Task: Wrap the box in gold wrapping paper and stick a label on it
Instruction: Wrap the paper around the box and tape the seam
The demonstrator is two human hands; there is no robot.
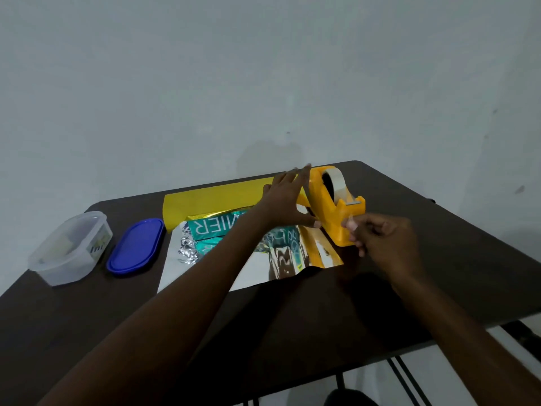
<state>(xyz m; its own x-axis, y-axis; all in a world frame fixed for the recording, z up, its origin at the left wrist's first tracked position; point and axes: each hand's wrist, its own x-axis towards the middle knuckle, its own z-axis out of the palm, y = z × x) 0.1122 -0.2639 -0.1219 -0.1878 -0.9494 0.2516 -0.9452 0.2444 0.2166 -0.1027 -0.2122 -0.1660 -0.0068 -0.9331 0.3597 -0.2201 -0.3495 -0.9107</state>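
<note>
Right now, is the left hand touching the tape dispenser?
Touching. The head view shows the left hand laid flat against the near side of the yellow tape dispenser, thumb tip at its base and fingers beside its top, with no gap showing.

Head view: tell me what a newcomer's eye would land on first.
The bright yellow tape dispenser stands right of centre on the dark table; the left hand is spread against its side and the right hand pinches a tape strip near its cutter. Beside it lies the teal box on gold wrapping paper. Far left sits a blue lid.
</note>
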